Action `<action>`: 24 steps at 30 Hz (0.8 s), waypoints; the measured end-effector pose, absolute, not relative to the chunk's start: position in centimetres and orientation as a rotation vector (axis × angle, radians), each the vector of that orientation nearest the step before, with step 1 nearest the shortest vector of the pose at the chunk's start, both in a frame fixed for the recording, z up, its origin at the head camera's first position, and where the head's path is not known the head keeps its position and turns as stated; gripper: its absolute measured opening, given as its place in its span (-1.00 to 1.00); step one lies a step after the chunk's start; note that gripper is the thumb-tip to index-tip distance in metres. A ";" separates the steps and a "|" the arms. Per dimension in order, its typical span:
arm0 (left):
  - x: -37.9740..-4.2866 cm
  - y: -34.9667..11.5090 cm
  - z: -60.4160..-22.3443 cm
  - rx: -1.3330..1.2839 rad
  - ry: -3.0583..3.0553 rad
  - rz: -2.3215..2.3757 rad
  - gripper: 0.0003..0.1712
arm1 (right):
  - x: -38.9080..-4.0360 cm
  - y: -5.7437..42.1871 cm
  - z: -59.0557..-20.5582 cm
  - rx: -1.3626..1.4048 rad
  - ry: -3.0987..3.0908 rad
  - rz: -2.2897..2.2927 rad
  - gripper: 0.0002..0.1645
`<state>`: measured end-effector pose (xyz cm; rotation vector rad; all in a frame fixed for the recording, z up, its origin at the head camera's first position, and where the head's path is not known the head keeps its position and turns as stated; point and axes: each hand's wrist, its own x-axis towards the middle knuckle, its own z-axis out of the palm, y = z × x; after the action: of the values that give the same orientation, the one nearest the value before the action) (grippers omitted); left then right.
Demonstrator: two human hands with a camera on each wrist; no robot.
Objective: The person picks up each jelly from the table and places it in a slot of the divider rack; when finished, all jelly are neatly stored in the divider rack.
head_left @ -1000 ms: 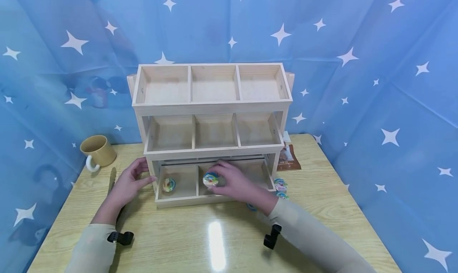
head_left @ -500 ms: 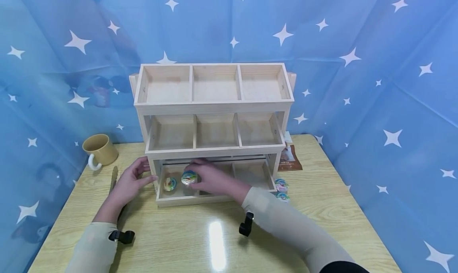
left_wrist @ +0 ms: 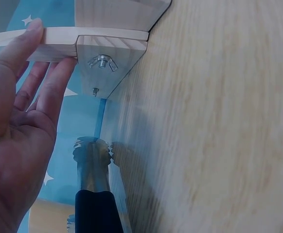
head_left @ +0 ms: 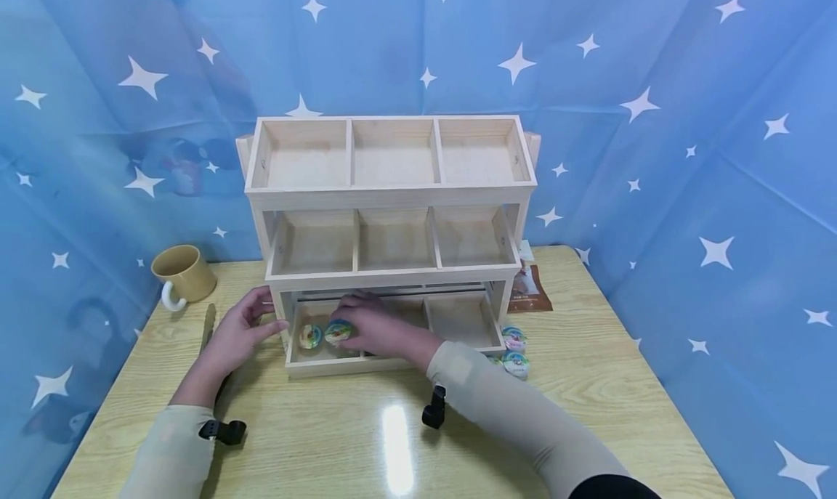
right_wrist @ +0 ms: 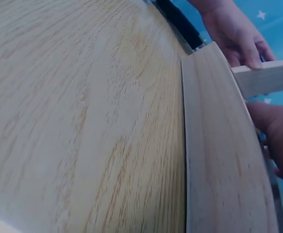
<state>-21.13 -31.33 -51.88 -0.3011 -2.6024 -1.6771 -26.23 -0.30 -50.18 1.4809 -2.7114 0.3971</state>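
Observation:
A three-tier wooden rack with divided trays stands on the table. My right hand pinches a small round cup with a colourful lid inside the bottom tray's left compartment. Just left of it, a similar cup lies in that compartment. In the right wrist view the held cup is mostly hidden behind the tray's front board. At the rack's left side, my left hand holds the upright post, thumb on one side and fingers on the other.
More lidded cups sit on the table right of the rack. A brown packet lies behind them. At left are a tan mug and a black-handled metal tool with serrated edges. A blue starred cloth surrounds the table.
My right hand has carried the cup leftward from the middle compartment into the left one, then slightly lower beside the other cup. The left hand keeps its hold on the post.

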 end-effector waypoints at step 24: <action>-21.2 -31.3 -51.9 -0.314 -2.590 -1.692 -0.20 | -26.3 -0.9 -50.2 1.419 -2.808 0.408 -0.39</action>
<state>-21.16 -31.26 -51.92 -0.3142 -2.5899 -1.6921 -26.27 -0.94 -50.24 1.4192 -2.8081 0.4081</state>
